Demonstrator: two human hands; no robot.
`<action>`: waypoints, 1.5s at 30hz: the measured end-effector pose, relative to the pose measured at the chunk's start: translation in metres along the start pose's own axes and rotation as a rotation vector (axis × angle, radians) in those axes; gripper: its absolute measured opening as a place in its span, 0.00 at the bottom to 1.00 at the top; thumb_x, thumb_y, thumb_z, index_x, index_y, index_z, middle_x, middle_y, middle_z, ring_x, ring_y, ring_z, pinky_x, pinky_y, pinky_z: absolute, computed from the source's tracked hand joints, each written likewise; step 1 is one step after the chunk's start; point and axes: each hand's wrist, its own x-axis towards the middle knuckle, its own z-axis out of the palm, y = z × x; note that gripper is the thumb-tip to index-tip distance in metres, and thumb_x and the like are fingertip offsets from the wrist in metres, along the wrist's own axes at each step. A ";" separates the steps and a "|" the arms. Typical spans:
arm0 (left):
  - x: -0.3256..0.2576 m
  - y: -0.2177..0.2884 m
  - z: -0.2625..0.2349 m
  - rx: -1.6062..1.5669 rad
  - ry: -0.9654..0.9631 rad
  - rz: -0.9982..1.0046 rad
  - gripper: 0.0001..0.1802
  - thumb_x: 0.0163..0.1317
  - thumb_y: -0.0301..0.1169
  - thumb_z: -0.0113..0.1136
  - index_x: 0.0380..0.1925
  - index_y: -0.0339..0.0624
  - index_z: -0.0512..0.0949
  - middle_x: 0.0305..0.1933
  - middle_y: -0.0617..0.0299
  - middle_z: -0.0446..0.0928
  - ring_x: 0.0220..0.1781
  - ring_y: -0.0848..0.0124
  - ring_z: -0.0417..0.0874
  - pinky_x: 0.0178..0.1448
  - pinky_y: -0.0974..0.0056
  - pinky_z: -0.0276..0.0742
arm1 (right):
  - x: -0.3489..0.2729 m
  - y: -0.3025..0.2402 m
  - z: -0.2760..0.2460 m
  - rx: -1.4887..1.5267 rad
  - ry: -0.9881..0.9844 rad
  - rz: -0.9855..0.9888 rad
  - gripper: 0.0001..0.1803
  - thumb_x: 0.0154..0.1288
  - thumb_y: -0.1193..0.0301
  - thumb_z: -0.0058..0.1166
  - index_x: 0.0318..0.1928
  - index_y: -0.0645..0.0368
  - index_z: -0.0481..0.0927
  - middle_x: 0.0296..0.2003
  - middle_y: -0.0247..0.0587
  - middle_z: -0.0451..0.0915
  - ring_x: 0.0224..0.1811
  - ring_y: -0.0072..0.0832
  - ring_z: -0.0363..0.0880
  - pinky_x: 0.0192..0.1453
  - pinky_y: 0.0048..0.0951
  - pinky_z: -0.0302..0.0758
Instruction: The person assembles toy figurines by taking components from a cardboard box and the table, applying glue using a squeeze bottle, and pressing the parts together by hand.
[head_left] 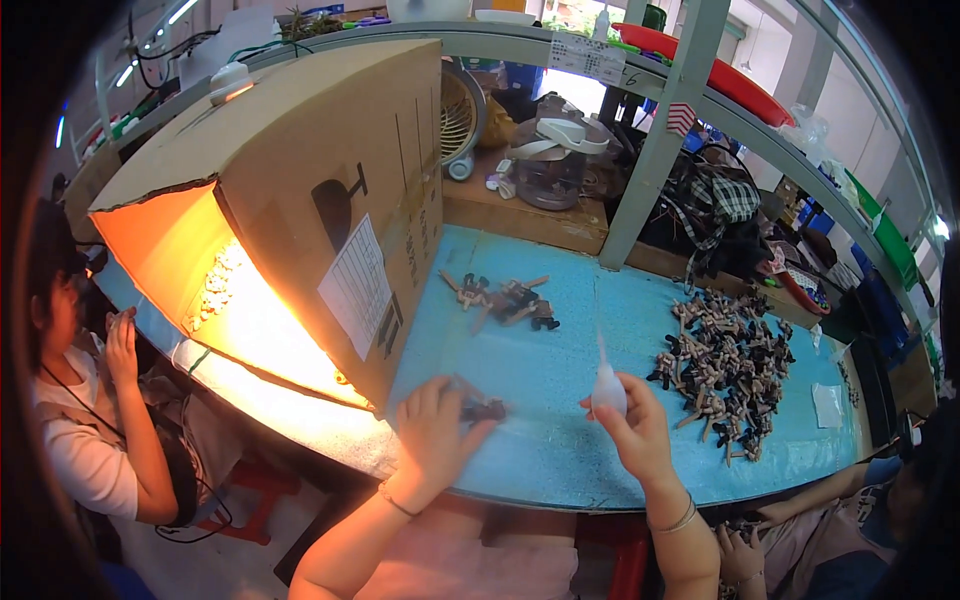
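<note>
My right hand [640, 425] is closed around a small white squeeze bottle [608, 390], its long thin nozzle pointing up. Left of it, my left hand [435, 435] hovers low over the blue tabletop [560, 450], with a small dark-and-tan figure piece [485, 409] between thumb and fingers. Both that hand and the piece are smeared by motion. Farther back lies a loose group of similar pieces [510, 300], tan with dark ends. A large heap of such tan-and-black pieces [725, 365] covers the right of the table.
A big cardboard box [330, 170], glowing orange inside, stands at the left with small pieces in it. One person [100, 420] sits at the left, another [830, 530] at the lower right. A metal post [665, 140], a fan [460, 115] and bags [730, 195] line the back.
</note>
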 end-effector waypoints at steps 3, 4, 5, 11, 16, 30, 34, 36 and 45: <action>-0.002 -0.003 -0.005 -0.189 -0.126 0.013 0.18 0.46 0.34 0.67 0.36 0.39 0.75 0.43 0.57 0.74 0.45 0.59 0.74 0.48 0.60 0.68 | -0.018 0.006 0.001 0.054 0.039 0.014 0.15 0.61 0.75 0.52 0.46 0.65 0.67 0.36 0.46 0.79 0.36 0.25 0.77 0.41 0.24 0.74; -0.004 -0.002 -0.007 -0.184 -0.127 0.009 0.18 0.46 0.34 0.67 0.36 0.39 0.75 0.43 0.57 0.74 0.45 0.59 0.74 0.48 0.60 0.68 | -0.021 0.008 0.001 0.040 0.041 0.012 0.13 0.60 0.76 0.52 0.45 0.64 0.67 0.35 0.44 0.79 0.36 0.24 0.77 0.40 0.24 0.75; -0.006 -0.001 -0.010 -0.346 -0.091 -0.024 0.16 0.46 0.29 0.66 0.35 0.38 0.75 0.40 0.57 0.76 0.41 0.61 0.76 0.45 0.62 0.70 | -0.025 0.009 0.003 0.046 0.036 0.015 0.13 0.60 0.76 0.52 0.45 0.64 0.67 0.35 0.44 0.79 0.36 0.24 0.77 0.40 0.24 0.75; -0.020 0.015 -0.036 -0.578 0.130 -0.038 0.14 0.45 0.16 0.62 0.34 0.36 0.75 0.39 0.55 0.78 0.38 0.66 0.80 0.42 0.68 0.74 | -0.038 -0.020 0.021 0.069 0.303 -0.138 0.21 0.56 0.59 0.60 0.39 0.61 0.69 0.29 0.34 0.73 0.26 0.18 0.68 0.31 0.18 0.66; -0.022 0.013 -0.051 -0.356 0.326 0.271 0.21 0.40 0.16 0.63 0.37 0.39 0.71 0.40 0.51 0.77 0.41 0.58 0.79 0.45 0.60 0.74 | -0.043 -0.039 0.034 0.035 0.346 -0.355 0.26 0.53 0.50 0.60 0.36 0.58 0.67 0.27 0.33 0.66 0.25 0.22 0.62 0.30 0.25 0.61; -0.034 0.011 -0.059 -0.125 0.439 0.366 0.17 0.44 0.31 0.66 0.36 0.48 0.72 0.44 0.60 0.76 0.42 0.64 0.77 0.43 0.64 0.65 | -0.071 -0.051 0.044 -0.412 0.186 -0.695 0.26 0.55 0.44 0.55 0.33 0.55 0.66 0.22 0.31 0.64 0.21 0.24 0.61 0.27 0.27 0.59; -0.037 0.016 -0.065 -0.148 0.321 0.324 0.30 0.33 0.19 0.70 0.39 0.50 0.68 0.46 0.57 0.72 0.46 0.59 0.74 0.46 0.60 0.69 | -0.071 -0.054 0.044 -0.433 0.174 -0.675 0.26 0.54 0.44 0.55 0.32 0.55 0.67 0.22 0.31 0.65 0.21 0.24 0.61 0.28 0.27 0.59; -0.037 0.016 -0.065 -0.152 0.321 0.324 0.30 0.33 0.19 0.70 0.39 0.50 0.68 0.46 0.57 0.72 0.46 0.59 0.74 0.46 0.60 0.69 | -0.071 -0.054 0.044 -0.438 0.160 -0.667 0.26 0.54 0.44 0.55 0.32 0.55 0.67 0.22 0.32 0.65 0.21 0.25 0.61 0.28 0.28 0.59; -0.037 0.015 -0.062 -0.171 0.314 0.320 0.30 0.33 0.18 0.70 0.39 0.49 0.69 0.46 0.55 0.71 0.46 0.58 0.73 0.46 0.60 0.71 | -0.073 -0.051 0.042 -0.442 0.157 -0.631 0.27 0.52 0.43 0.57 0.28 0.56 0.69 0.21 0.32 0.66 0.21 0.25 0.62 0.28 0.28 0.60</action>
